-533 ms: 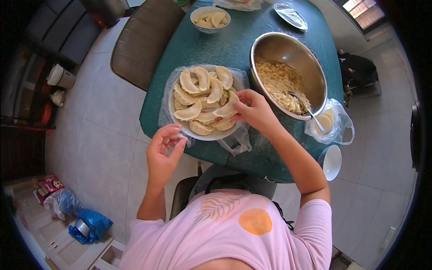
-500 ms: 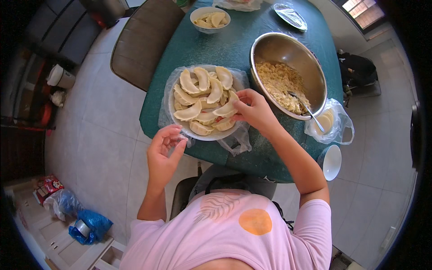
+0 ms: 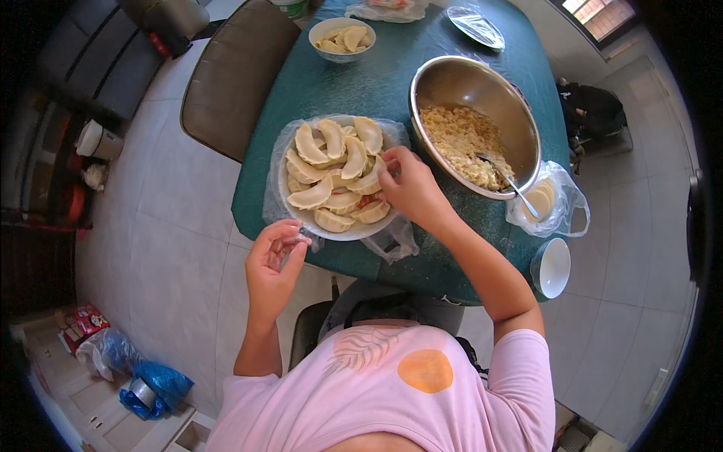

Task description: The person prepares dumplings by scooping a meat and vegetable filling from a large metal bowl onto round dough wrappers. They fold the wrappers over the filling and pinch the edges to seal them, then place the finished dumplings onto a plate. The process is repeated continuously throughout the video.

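Many pale crescent dumplings (image 3: 332,141) are piled in a wide white bowl (image 3: 343,235) set on a clear plastic bag (image 3: 278,175). At the bowl's right side, my right hand (image 3: 413,188) pinches the end of one dumpling (image 3: 367,182) lying on the pile. My left hand (image 3: 273,260) hovers at the near left rim, fingers curled and thumb apart, close to the plastic. I see no dumpling in it. A steel mixing bowl (image 3: 482,90) to the right contains chopped filling (image 3: 463,143) and a metal spoon (image 3: 512,183).
Round wrappers (image 3: 539,200) lie in a plastic bag at the table's right edge, near a small white bowl (image 3: 553,268). Farther back are another bowl of dumplings (image 3: 343,54) and a film-covered plate (image 3: 476,29). A chair (image 3: 235,83) stands left of the green-covered table (image 3: 361,98).
My right hand has shifted slightly, still at the same dumpling on the pile's right side. My left hand's fingers have drawn slightly closer together. The whole view has moved a little.
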The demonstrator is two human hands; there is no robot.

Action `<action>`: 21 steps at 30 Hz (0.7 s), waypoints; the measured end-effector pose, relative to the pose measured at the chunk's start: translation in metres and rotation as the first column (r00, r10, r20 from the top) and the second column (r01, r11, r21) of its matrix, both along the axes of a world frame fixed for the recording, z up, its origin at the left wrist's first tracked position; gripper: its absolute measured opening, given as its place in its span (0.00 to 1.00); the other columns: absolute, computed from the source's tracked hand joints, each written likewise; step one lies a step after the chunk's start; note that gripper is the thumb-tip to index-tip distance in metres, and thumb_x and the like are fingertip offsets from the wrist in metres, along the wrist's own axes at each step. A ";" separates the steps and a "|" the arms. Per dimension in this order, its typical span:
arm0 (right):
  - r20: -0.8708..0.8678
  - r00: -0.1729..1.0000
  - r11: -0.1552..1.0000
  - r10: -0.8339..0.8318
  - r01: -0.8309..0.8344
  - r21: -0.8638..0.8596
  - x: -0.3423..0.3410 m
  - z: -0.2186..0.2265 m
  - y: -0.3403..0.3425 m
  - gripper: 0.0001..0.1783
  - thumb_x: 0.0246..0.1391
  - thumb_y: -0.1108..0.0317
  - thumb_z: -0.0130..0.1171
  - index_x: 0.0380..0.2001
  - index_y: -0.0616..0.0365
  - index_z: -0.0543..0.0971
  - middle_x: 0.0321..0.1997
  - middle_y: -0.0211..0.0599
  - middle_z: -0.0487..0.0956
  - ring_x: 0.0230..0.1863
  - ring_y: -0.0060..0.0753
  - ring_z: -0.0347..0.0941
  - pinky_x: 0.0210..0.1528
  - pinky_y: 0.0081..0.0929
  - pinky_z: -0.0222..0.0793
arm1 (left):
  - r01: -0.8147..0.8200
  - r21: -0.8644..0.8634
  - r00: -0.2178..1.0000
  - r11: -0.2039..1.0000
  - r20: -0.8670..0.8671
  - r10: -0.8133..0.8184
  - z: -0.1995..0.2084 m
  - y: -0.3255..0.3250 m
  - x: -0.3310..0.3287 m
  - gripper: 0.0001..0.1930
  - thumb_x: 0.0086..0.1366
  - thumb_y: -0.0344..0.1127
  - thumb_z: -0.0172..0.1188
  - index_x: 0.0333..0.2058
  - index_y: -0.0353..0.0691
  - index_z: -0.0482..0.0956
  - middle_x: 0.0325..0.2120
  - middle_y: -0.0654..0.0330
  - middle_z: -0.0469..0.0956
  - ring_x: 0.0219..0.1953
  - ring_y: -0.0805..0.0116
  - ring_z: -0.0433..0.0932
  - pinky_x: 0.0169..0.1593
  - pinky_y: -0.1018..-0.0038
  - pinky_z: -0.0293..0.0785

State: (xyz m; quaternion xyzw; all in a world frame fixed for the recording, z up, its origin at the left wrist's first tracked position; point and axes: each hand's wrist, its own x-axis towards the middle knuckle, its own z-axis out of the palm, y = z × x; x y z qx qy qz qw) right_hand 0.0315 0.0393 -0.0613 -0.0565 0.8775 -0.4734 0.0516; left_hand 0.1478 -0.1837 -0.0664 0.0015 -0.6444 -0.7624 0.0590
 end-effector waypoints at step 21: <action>-0.378 0.901 0.773 -0.214 0.393 0.498 0.067 0.081 0.242 0.08 0.48 0.78 0.60 0.34 0.64 0.80 0.36 0.46 0.79 0.34 0.39 0.78 0.38 0.26 0.75 | 0.199 -0.040 0.977 0.979 -0.075 -0.202 0.019 0.047 -0.027 0.12 0.58 0.15 0.52 0.40 0.34 0.71 0.40 0.52 0.73 0.37 0.70 0.75 0.45 0.74 0.73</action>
